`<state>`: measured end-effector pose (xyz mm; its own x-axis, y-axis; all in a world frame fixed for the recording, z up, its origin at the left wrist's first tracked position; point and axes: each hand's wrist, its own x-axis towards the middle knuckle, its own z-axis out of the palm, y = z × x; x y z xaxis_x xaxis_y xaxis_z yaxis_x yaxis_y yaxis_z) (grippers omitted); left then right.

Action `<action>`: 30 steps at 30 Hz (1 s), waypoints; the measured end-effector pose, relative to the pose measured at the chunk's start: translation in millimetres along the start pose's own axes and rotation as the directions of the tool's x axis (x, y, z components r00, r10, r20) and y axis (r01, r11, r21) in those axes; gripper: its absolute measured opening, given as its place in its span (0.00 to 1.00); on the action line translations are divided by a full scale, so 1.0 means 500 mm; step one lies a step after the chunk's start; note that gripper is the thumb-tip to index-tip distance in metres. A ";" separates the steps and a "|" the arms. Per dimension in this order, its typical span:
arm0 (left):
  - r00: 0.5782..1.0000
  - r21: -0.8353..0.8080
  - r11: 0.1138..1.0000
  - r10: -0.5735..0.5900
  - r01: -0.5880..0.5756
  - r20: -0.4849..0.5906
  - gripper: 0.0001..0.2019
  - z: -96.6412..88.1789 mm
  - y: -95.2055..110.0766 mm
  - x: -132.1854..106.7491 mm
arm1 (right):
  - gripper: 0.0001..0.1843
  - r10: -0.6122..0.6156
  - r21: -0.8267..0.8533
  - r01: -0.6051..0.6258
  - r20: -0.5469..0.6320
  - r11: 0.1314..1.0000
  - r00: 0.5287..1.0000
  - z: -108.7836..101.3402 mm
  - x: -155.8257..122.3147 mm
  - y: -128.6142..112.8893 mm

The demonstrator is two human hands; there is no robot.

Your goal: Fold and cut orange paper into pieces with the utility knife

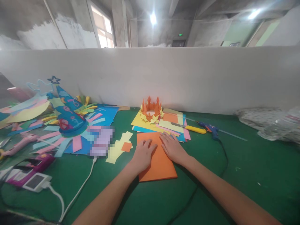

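A stack or folded sheet of orange paper (157,170) lies flat on the green tabletop in front of me. My left hand (142,154) rests on its left part, fingers stretched out. Across its upper right edge lies my right hand (173,147), fingers extended and pressed flat. Just beyond stands an orange paper crown (150,107) with yellow cut-outs round its base, on several coloured sheets (136,120). A knife with a yellow handle (197,129) lies there, beside a blue glue gun (212,130).
To the left, a blue party hat (70,120) stands among paper strips. A pixelated phone (102,142) has a white cable (83,184). Yellow paper pieces (114,153) lie nearby. A pink glue gun (21,145), a power bank (36,182) and a plastic bottle (278,128) sit farther out.
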<state>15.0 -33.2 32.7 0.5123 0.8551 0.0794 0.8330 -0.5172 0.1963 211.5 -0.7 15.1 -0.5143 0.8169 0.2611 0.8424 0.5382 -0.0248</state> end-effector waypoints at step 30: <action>0.998 -0.033 0.999 -0.035 0.033 -0.043 0.28 0.013 0.003 -0.004 | 0.09 0.094 0.369 -0.073 -0.039 0.926 0.995 -0.114 -0.084 -0.043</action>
<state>16.6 -36.1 26.4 0.4736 0.8732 0.1149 0.8422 -0.4871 0.2312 224.0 -58.3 59.5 -0.4262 0.8553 0.2947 0.7587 0.5154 -0.3985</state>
